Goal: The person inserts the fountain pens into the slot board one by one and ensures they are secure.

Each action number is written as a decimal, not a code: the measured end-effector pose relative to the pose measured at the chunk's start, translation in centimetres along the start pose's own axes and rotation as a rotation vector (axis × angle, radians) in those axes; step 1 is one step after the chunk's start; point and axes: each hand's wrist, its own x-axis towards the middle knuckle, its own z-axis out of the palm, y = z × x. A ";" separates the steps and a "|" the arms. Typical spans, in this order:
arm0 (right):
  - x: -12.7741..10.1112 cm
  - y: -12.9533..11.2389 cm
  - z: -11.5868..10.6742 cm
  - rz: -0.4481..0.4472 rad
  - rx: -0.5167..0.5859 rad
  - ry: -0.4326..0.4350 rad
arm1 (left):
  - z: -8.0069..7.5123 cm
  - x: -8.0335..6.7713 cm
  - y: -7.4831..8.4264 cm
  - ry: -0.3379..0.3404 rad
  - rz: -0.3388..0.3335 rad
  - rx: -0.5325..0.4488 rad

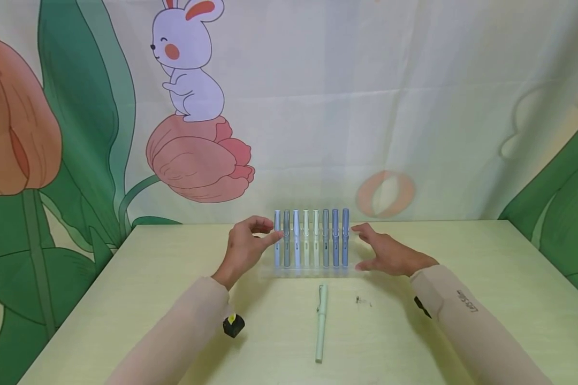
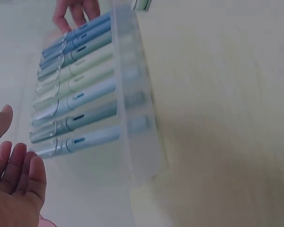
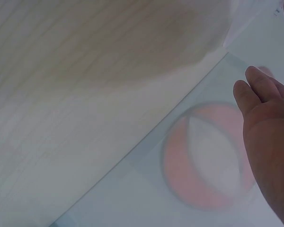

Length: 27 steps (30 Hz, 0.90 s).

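A clear plastic pen stand (image 1: 313, 273) stands near the back edge of the table, holding a row of several upright pens (image 1: 335, 235) in blue, grey and pale green. At its left end is my left hand (image 1: 244, 247), thumb and fingers spread apart. The left wrist view shows those fingertips right by the clip end of the outermost light blue pen (image 2: 97, 137). My right hand (image 1: 387, 253) is at the opposite end, fingers spread beside the last dark blue pen. In front of the stand lies a single pale green capped pen (image 1: 321, 323), untouched.
Small dark marks (image 1: 358, 300) show on the pale wooden table (image 1: 168, 289) right of the lying pen. A black object (image 1: 233, 325) sits under the left sleeve. Behind the table hangs a curtain (image 1: 313, 107) printed with a rabbit and flowers.
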 end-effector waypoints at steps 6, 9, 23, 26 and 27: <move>0.0 0.0 0.0 -0.002 -0.006 0.003 | 1.3 -2.0 0.4 -0.146 0.058 0.019; 0.1 0.0 0.1 -0.002 -0.004 0.003 | 2.0 -2.8 0.5 -0.221 0.026 -0.003; 0.0 -0.2 0.1 -0.007 -0.011 0.009 | 5.5 -4.5 0.7 -0.391 -0.165 -0.008; -0.1 -0.2 0.1 -0.009 -0.010 0.008 | 6.2 -4.7 0.8 -0.406 -0.190 0.015; -0.1 -0.1 0.1 -0.012 -0.010 0.009 | 6.4 -4.7 0.8 -0.411 -0.191 0.027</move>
